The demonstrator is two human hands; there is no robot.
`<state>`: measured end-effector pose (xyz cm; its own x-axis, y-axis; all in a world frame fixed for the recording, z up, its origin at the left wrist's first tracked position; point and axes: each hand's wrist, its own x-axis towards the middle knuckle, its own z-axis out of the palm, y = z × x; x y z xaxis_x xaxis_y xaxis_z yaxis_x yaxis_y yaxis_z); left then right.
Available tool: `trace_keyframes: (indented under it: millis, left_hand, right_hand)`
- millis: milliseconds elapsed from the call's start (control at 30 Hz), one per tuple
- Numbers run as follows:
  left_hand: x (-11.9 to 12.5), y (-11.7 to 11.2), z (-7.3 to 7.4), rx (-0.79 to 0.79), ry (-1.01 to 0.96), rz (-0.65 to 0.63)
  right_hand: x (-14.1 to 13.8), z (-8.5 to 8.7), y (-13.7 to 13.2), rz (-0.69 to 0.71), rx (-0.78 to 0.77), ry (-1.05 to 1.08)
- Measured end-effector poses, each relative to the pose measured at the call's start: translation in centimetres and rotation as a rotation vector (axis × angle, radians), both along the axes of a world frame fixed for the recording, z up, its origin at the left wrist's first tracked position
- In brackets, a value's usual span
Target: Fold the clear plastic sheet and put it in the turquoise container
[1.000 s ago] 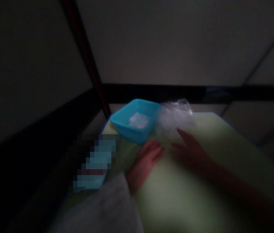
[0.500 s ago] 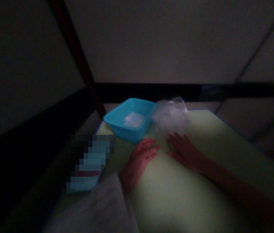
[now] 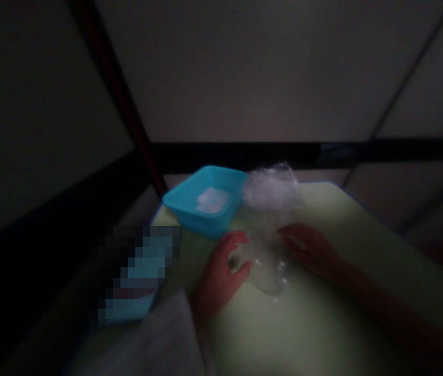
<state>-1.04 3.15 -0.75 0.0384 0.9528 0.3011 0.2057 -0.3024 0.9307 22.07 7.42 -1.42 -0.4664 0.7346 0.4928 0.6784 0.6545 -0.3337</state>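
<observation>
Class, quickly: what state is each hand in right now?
Left hand: open, thumb and fingers apart, near clear plastic.
Right hand: by the clear plastic; blurred, grip cannot be told.

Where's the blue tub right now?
In the head view, the blue tub sits at the table's far end, toward its left side, just left of the bunched clear plastic and beyond the left hand.

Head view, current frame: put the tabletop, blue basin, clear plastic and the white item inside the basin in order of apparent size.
1. Tabletop
2. Blue basin and clear plastic: unsure between them, as the plastic's see-through edges blur
3. White item
</observation>
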Motion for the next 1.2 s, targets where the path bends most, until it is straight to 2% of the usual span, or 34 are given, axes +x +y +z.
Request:
trace_keyframes:
  millis: [100, 200, 267, 333, 533, 667, 833, 1000, 1100, 1200]
  left_hand:
    - [0.2, -0.7, -0.3, 0.003, 0.091, -0.139]
    - [0.3, -1.2, -0.4, -0.029, 0.148, -0.245]
    - [0.4, -1.4, -0.3, -0.036, 0.158, -0.271]
    - [0.4, -1.4, -0.3, -0.049, 0.163, -0.280]
    - [0.0, -1.4, -0.6, -0.064, 0.298, -0.314]
    - [-0.2, -1.5, -0.5, -0.032, 0.349, -0.333]
    - [0.3, -1.2, 0.5, -0.063, 0.114, -0.202]
    - [0.6, -1.1, 1.4, -0.386, -0.272, -0.273]
    - [0.6, -1.0, 1.3, -0.491, -0.423, -0.219]
    - [0.4, -0.8, 0.9, -0.521, -0.538, -0.126]
  right_hand:
    - [0.8, 0.2, 0.6, 0.016, -0.030, -0.002]
    - [1.0, 1.0, 0.3, 0.217, -0.054, -0.090]
    - [1.0, 1.6, 0.0, 0.353, -0.107, -0.159]
    - [0.9, 2.0, -0.4, 0.430, -0.171, -0.195]
    - [0.5, 2.5, -1.0, 0.482, -0.215, -0.233]
    - [0.3, 3.1, -1.5, 0.482, -0.302, -0.112]
    - [0.0, 3.2, -1.8, 0.375, -0.601, 0.269]
    - [-1.0, 2.7, -1.7, 0.305, -0.970, 0.734]
    - [-1.0, 2.6, -1.5, 0.303, -1.105, 0.820]
    - [-0.6, 2.8, -1.1, 0.365, -1.129, 0.778]
